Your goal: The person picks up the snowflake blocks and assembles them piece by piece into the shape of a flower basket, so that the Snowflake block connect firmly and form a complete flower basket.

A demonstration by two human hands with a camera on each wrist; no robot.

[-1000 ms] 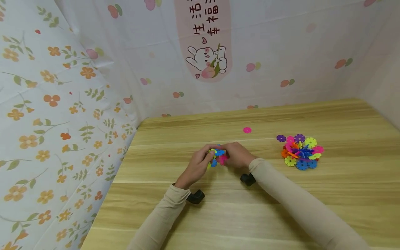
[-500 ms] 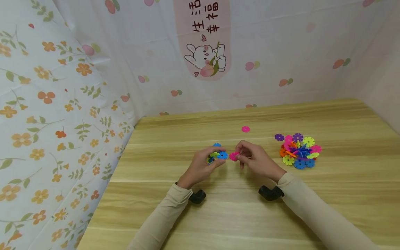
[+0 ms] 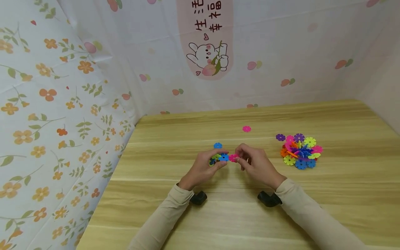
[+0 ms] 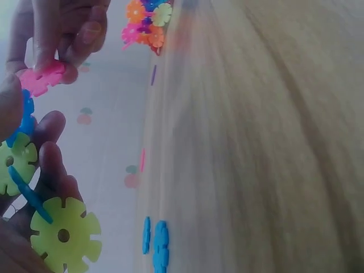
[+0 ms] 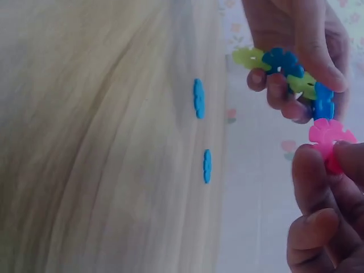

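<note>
My left hand (image 3: pixel 203 169) holds a short chain of interlocked plastic snowflake discs. Its colours alternate between yellow-green (image 4: pixel 81 242) and blue, and the fingers partly cover it. At the chain's right end is a blue snowflake disc (image 3: pixel 223 157), gripped between thumb and fingers. My right hand (image 3: pixel 259 166) pinches a pink snowflake disc (image 5: pixel 330 133) by its edge, thumb against index finger. The pink disc's rim meets the end blue disc's edge, the two turned at an angle to each other in the right wrist view.
Two blue discs lie on the table, one (image 5: pixel 198 98) nearer the left hand's side than the other (image 5: pixel 207 166). A lone pink disc (image 3: pixel 247 128) lies farther back. To the right is a multicoloured disc pile (image 3: pixel 301 164), a purple disc (image 3: pixel 280 137) at its edge. Patterned cloth hangs behind the wooden table (image 3: pixel 343 194).
The hands were close together, then the right hand drew rightward with the pink disc. Since then the pink disc has come up against the chain's end blue disc.
</note>
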